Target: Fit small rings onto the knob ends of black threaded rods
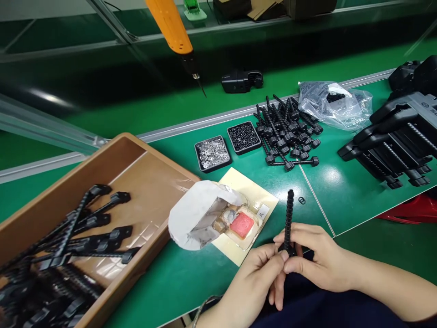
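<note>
Both hands meet at the near edge of the green bench. My left hand (254, 278) and my right hand (319, 257) pinch the lower end of a black threaded rod (290, 214), which stands upright between the fingertips. A small black ring (302, 200) lies on the mat just right of the rod. A pile of similar black threaded rods (287, 132) lies further back.
A cardboard box (136, 182) holding several black rods sits at left. Two small black trays hold silver washers (212, 153) and black screws (244, 136). A foil pouch with a red pad (218, 216) lies on yellow card. An orange electric screwdriver (172, 29) hangs above; black assemblies (396, 141) and a plastic bag (336, 105) sit at right.
</note>
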{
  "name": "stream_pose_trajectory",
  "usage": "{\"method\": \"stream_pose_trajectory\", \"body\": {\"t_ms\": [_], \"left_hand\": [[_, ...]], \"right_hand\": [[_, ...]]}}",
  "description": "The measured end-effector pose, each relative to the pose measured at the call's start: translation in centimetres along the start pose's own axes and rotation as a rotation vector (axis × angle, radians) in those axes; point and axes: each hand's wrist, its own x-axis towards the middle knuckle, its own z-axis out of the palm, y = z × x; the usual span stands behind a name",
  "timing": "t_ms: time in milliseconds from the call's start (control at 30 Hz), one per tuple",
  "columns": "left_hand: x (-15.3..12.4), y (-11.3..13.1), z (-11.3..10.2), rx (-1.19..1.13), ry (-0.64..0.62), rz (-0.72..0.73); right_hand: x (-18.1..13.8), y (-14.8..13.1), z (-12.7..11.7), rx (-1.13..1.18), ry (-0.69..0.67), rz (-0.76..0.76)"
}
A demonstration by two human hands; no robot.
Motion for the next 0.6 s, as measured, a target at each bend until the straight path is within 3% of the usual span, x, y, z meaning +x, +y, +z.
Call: {"method": "stream_pose_trajectory", "body": {"t_ms": [133, 300, 433, 600], "left_hand": [[0.0, 0.7, 0.2, 0.018, -0.066, 0.123], [-1.1, 1.3, -0.3, 0.211, -0.090, 0.160], [-2.7, 0.9, -1.3, 0.352, -0.013, 0.275], [-5.9, -0.2, -3.1, 0.515, 0.218, 0.407]], "right_hand": [[2.0, 0.1, -1.5, -0.065, 0.077, 0.007], [8.0, 0.4, -7.0, -0.780, 0.487, 0.018], [13.7, -0.6, -9.6, -1.140, 0.441, 0.285], [17.7, -0.5, -9.0, -1.269, 0.373, 0.390]]}}
